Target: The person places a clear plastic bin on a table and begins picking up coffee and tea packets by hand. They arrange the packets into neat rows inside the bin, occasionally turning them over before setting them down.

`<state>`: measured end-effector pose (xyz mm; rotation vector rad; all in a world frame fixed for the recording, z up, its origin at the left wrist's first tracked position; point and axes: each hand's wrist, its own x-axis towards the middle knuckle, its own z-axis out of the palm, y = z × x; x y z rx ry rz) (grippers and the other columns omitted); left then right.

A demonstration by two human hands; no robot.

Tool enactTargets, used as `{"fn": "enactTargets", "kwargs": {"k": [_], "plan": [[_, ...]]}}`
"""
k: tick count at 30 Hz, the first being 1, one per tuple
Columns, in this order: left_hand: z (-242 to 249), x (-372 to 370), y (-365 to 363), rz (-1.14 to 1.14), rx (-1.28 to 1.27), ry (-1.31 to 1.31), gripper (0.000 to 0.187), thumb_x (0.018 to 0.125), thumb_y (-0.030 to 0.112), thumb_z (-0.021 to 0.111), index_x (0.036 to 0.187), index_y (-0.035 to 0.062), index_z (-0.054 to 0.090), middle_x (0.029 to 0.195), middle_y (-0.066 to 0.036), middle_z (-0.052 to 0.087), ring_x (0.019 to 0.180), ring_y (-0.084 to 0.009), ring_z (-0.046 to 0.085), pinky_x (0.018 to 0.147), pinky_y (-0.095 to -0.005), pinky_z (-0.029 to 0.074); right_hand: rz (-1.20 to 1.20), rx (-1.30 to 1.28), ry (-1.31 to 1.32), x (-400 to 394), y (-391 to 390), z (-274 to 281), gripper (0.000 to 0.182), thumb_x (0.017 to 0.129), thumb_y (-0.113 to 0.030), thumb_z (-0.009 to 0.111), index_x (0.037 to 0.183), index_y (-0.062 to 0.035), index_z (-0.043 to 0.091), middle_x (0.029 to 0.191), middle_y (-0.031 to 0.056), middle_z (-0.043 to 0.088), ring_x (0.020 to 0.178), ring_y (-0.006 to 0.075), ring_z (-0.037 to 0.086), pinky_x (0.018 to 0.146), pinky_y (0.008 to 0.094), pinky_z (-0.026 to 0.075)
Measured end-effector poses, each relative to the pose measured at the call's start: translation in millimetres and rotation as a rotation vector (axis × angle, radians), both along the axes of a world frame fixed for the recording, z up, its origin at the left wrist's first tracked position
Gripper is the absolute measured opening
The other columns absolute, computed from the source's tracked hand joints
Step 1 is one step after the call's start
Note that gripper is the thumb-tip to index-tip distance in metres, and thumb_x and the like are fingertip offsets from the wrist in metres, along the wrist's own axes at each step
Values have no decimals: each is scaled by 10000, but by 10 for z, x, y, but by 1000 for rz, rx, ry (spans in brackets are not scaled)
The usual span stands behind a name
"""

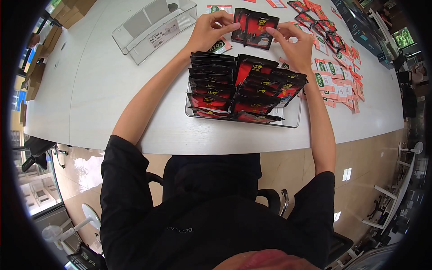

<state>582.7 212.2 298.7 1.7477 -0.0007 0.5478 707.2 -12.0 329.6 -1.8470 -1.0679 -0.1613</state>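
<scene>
Between both hands, above the far side of the filled tray, is a small overlapping stack of black-and-red sachets (pixel 258 30). My left hand (pixel 210 31) pinches the stack's left edge between thumb and fingers. At its right edge, my right hand (pixel 294 42) grips with the thumb on the front face. Nearer to me stands a clear plastic tray (pixel 290 118) holding two rows of upright black-and-red sachets (pixel 210 85). Some sachets on the tray's right side lean outward. A pink-and-green Cozy sachet (pixel 220 46) lies partly hidden beside my left hand.
A clear organizer (pixel 135 49) with a white label sits at the back left. Pink Cozy sachets (pixel 330 81) are spread on the right of the white table (pixel 108 90), with loose black-and-red sachets (pixel 330 33) behind them. A dark box (pixel 364 33) stands at the far right edge.
</scene>
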Motion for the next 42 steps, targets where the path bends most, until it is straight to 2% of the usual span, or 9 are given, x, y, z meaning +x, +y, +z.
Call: {"fn": "enactTargets", "kwargs": {"k": [5,7,13,17,19,21,26,33,42], "plan": [[-30,35,14,41,-11,2,202,915,220,763,974,39,697,828,-9,637,719,-62,566,575,-221,477,-89,246,-234,224,-136,173,164,832,-177,824,882,-44,743,696,31,714,640,78,677,609,243,480],[-101,74,62,54,62,-46,212,915,193,752,1008,6,719,858,-55,660,729,-86,619,506,-239,558,-88,373,-177,325,-284,386,179,861,-156,814,922,-18,718,743,38,706,661,86,678,594,237,475],[-114,53,47,20,-79,3,198,917,191,755,998,21,693,905,-28,646,663,-75,569,549,-219,481,-84,569,-22,-614,-931,963,132,940,-29,698,999,32,596,819,101,694,622,132,647,560,257,500],[-85,60,62,107,134,8,223,901,196,768,1026,27,693,921,-41,662,686,-80,587,548,-232,536,-173,403,-72,-1079,-1195,694,169,951,-3,667,1096,45,594,895,124,702,630,159,651,616,256,519],[-30,61,10,77,11,-2,197,923,154,731,923,-32,666,716,-59,646,629,-130,604,555,-287,496,-166,246,-84,-1126,-1228,582,264,845,63,755,1054,31,597,890,124,721,685,173,704,682,274,549],[-68,74,35,33,-13,-25,187,916,138,756,969,-25,681,746,-19,653,591,-50,571,499,-220,467,-209,-17,-249,-1118,-1214,507,353,792,54,796,1089,4,613,885,96,730,702,146,701,708,265,538],[-27,65,23,65,24,-27,186,924,130,742,943,-37,663,719,-30,634,570,-69,567,493,-237,479,-196,110,-102,-1285,-1018,534,549,746,-53,861,1240,-51,621,1069,71,738,849,138,673,730,273,478],[8,32,-11,14,-69,-7,194,933,123,731,959,-50,647,702,-35,621,560,-73,564,487,-240,481,-44,92,-390,-1179,-711,592,417,747,-83,845,1144,-104,718,1044,14,736,1038,187,609,833,316,443],[19,36,3,56,5,24,178,930,113,731,964,-42,649,705,-33,620,573,-74,575,475,-242,501,-181,-15,-529,-1196,-913,599,277,684,-37,833,931,-154,787,813,-17,689,838,184,564,823,322,392]]}}
